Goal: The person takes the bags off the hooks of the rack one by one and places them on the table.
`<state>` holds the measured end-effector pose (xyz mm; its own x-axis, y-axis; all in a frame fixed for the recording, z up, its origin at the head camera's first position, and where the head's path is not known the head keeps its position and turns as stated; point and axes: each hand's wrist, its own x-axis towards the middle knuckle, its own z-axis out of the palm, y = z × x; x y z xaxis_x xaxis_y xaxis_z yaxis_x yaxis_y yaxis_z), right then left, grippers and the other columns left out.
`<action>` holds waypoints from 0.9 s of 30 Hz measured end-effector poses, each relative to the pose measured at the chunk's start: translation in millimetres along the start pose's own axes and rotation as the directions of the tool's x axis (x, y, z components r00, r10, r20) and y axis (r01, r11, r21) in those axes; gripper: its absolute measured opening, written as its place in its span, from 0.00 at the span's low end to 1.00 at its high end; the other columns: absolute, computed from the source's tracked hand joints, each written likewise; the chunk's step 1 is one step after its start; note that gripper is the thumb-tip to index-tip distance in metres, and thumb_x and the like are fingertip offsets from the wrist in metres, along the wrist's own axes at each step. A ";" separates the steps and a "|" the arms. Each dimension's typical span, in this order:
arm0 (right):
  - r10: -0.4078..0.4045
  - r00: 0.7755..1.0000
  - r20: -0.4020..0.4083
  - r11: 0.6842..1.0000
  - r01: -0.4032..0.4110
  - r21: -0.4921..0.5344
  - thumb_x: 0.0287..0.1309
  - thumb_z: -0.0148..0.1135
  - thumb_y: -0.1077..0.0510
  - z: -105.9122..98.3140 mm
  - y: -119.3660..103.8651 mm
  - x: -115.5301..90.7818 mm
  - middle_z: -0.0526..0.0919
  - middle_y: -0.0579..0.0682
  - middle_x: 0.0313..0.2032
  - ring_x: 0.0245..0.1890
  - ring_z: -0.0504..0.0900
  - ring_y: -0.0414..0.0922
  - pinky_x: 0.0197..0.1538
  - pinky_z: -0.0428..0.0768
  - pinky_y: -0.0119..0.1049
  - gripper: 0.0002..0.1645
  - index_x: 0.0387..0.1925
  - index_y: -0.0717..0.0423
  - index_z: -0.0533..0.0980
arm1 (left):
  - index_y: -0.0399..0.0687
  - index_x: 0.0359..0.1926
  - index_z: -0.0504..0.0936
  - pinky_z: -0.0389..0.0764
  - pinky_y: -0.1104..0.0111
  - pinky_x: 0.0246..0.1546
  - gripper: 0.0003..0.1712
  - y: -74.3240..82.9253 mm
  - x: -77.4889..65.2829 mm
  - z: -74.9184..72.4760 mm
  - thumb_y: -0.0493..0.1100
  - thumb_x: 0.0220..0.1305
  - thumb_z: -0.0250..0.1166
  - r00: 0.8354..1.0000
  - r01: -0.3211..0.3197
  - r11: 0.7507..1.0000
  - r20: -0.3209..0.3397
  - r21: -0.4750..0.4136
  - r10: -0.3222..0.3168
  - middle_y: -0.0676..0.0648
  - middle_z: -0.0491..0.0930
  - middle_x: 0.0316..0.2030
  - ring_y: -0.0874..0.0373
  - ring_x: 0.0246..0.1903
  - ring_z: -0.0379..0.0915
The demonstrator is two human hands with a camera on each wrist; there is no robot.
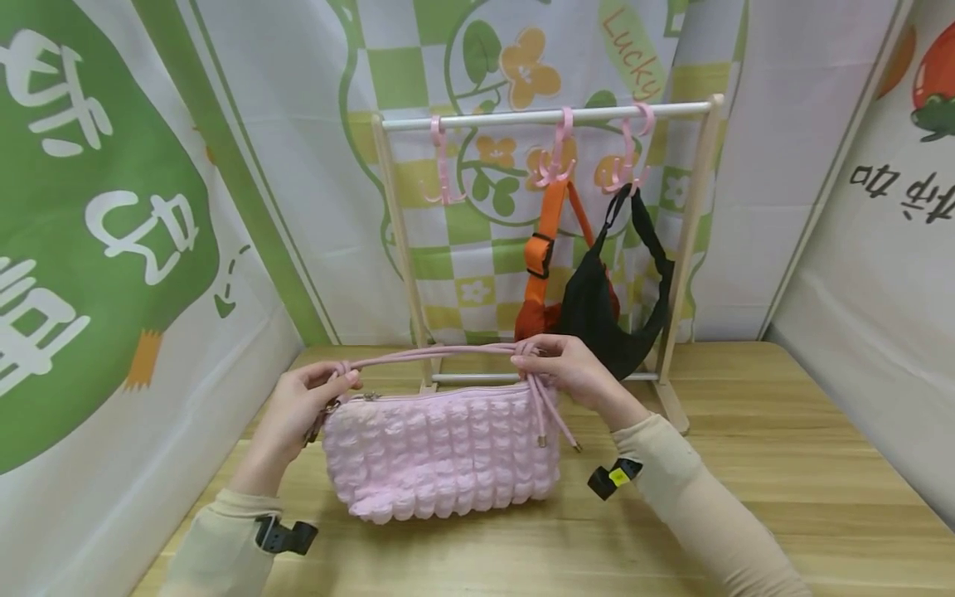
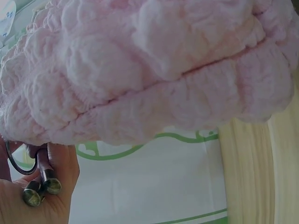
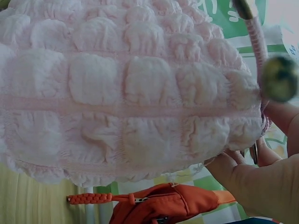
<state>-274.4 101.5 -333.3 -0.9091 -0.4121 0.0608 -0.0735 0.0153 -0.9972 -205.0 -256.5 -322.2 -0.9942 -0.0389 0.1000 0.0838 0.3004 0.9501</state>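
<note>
A pink puffy handbag (image 1: pixel 440 456) hangs between both hands by its thin cord strap (image 1: pixel 440 351), zip side up. The left hand (image 1: pixel 287 410) pinches the strap's left end in the head view. At the other end, near the knot, the right hand (image 1: pixel 578 373) grips the strap between thumb and fingers. Cord ends (image 1: pixel 552 414) with metal tips dangle beside it. In the left wrist view the handbag (image 2: pixel 149 79) covers much of the frame, with metal-tipped cords by the palm. Whether its base touches the table cannot be told.
Behind the bag stands a wooden rack with a metal rail (image 1: pixel 507 118). Pink hooks (image 1: pixel 442 162) hang from it. An orange bag (image 1: pixel 537 311) and a black bag (image 1: pixel 608 315) hang at its right. The wooden table (image 1: pixel 783 464) is walled by printed cloth.
</note>
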 end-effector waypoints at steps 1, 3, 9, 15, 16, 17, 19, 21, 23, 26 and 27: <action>0.001 1.000 0.005 1.000 -0.001 0.004 0.55 0.67 0.56 0.4 0.4 0.2 0.81 0.48 0.25 0.23 0.73 0.38 0.21 0.68 0.26 0.07 0.29 0.54 0.78 | 0.43 0.40 0.79 0.64 0.76 0.11 0.13 -0.7 0.1 -0.6 0.48 0.62 0.65 1.000 0.001 1.000 0.003 0.003 -0.001 0.60 0.83 0.27 0.72 0.15 0.62; 0.004 1.000 0.015 1.000 -0.004 0.017 0.55 0.67 0.57 0.7 1.0 0.7 0.81 0.48 0.26 0.24 0.74 0.38 0.22 0.68 0.27 0.06 0.30 0.54 0.78 | 0.43 0.41 0.78 0.65 0.76 0.12 0.14 -2.1 0.3 -1.5 0.48 0.62 0.64 1.000 0.000 1.000 0.006 0.015 0.000 0.61 0.83 0.27 0.72 0.16 0.63; 0.011 0.999 0.042 1.000 -0.011 0.004 0.56 0.66 0.58 0.8 2.3 1.3 0.83 0.49 0.28 0.26 0.77 0.39 0.22 0.69 0.28 0.05 0.34 0.55 0.79 | 0.44 0.39 0.78 0.66 0.75 0.13 0.12 -6.7 0.6 -3.5 0.48 0.62 0.64 1.000 0.009 0.999 -0.001 0.044 -0.009 0.62 0.82 0.26 0.71 0.16 0.63; 0.026 0.999 0.037 1.000 -0.025 -0.010 0.56 0.66 0.59 2.3 4.7 0.7 0.83 0.50 0.30 0.28 0.79 0.40 0.23 0.69 0.28 0.09 0.38 0.57 0.78 | 0.48 0.37 0.78 0.68 0.75 0.15 0.09 -8.8 0.6 -3.1 0.47 0.62 0.65 0.999 0.039 0.999 -0.002 0.020 -0.039 0.62 0.82 0.27 0.72 0.19 0.68; 0.027 0.999 0.034 1.000 -0.027 -0.008 0.56 0.66 0.59 2.5 5.1 0.7 0.83 0.49 0.30 0.28 0.79 0.40 0.23 0.69 0.28 0.10 0.39 0.57 0.78 | 0.47 0.38 0.78 0.69 0.76 0.16 0.09 -8.9 0.7 -2.8 0.47 0.61 0.65 0.999 0.041 0.999 -0.004 0.015 -0.041 0.62 0.82 0.27 0.72 0.20 0.70; 0.027 0.999 0.031 1.000 -0.027 -0.006 0.55 0.67 0.59 2.5 5.5 0.7 0.83 0.49 0.31 0.29 0.79 0.40 0.24 0.69 0.28 0.12 0.41 0.58 0.78 | 0.47 0.38 0.78 0.70 0.76 0.17 0.09 -9.0 1.0 -2.5 0.46 0.61 0.65 0.999 0.041 0.999 -0.005 0.010 -0.041 0.62 0.82 0.27 0.72 0.21 0.71; 0.026 0.999 0.026 1.000 -0.026 0.001 0.55 0.67 0.60 2.4 6.7 1.6 0.83 0.48 0.32 0.30 0.80 0.40 0.25 0.70 0.29 0.14 0.44 0.60 0.78 | 0.46 0.39 0.78 0.74 0.76 0.20 0.10 -9.3 1.8 -2.0 0.46 0.61 0.65 0.999 0.037 0.999 -0.006 0.006 -0.037 0.63 0.82 0.27 0.72 0.24 0.73; 0.031 0.999 0.019 1.000 -0.031 0.002 0.55 0.67 0.60 2.4 7.8 2.9 0.82 0.48 0.33 0.32 0.80 0.40 0.26 0.71 0.29 0.17 0.46 0.61 0.77 | 0.43 0.41 0.77 0.76 0.76 0.23 0.12 -10.0 3.1 -1.9 0.46 0.62 0.65 1.000 0.030 0.999 -0.007 0.016 -0.030 0.63 0.81 0.27 0.71 0.25 0.74; 0.034 0.999 0.013 0.999 -0.034 -0.004 0.55 0.67 0.60 2.0 8.9 4.1 0.82 0.47 0.34 0.34 0.81 0.40 0.28 0.73 0.29 0.19 0.49 0.61 0.76 | 0.40 0.43 0.77 0.78 0.75 0.25 0.15 -10.9 5.2 -2.1 0.46 0.62 0.65 1.000 0.025 0.999 -0.009 0.029 -0.025 0.62 0.81 0.27 0.70 0.25 0.74; 0.043 0.999 0.002 0.999 -0.043 -0.012 0.55 0.67 0.60 1.3 10.7 5.8 0.82 0.47 0.35 0.36 0.81 0.40 0.31 0.76 0.30 0.21 0.51 0.60 0.76 | 0.35 0.48 0.75 0.79 0.75 0.26 0.20 -12.0 8.8 -2.2 0.46 0.62 0.65 1.000 0.026 0.998 -0.015 0.057 -0.025 0.62 0.80 0.28 0.70 0.26 0.74; 0.047 0.999 -0.001 0.999 -0.047 -0.014 0.55 0.66 0.60 1.0 11.3 6.4 0.82 0.47 0.36 0.36 0.81 0.40 0.32 0.77 0.30 0.21 0.52 0.60 0.76 | 0.35 0.49 0.75 0.79 0.76 0.26 0.21 -12.4 10.3 -2.3 0.46 0.62 0.65 1.000 0.028 0.998 -0.016 0.064 -0.027 0.61 0.81 0.28 0.70 0.26 0.74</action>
<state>-280.6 98.1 -344.2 -0.9121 -0.4097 0.0138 -0.0364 0.0475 -0.9982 -216.2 -262.8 -332.4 -0.9949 -0.0622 0.0793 0.0518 0.3594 0.9317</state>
